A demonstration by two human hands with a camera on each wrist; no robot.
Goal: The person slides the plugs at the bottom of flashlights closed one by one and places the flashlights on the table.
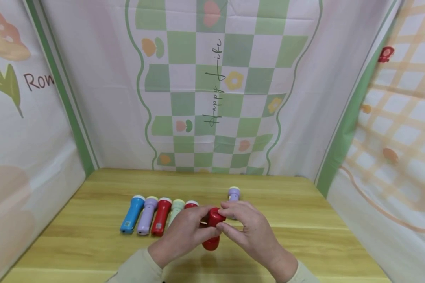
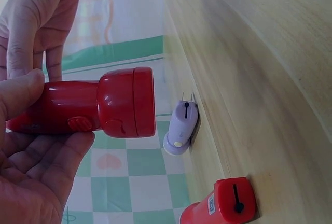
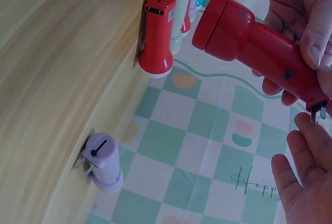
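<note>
A red flashlight (image 1: 211,243) is held above the table, its wide head down and its tail toward me. Round its body curl the thumb and fingers of my left hand (image 1: 185,230), seen also in the left wrist view gripping the flashlight (image 2: 127,102). My right hand (image 1: 253,228) has its thumb and fingertips at the tail end. Two metal plug prongs (image 3: 318,111) stick out there in the right wrist view, and a fingertip of the right hand (image 3: 311,177) touches them.
To the left lies a row of flashlights: blue (image 1: 132,215), purple (image 1: 147,216), red (image 1: 161,217), pale green (image 1: 177,207) and another red (image 1: 191,204), partly behind the left hand. A separate purple flashlight (image 3: 104,162) with prongs out lies on the wooden table (image 1: 283,204). Patterned cloth (image 1: 233,102) hangs around.
</note>
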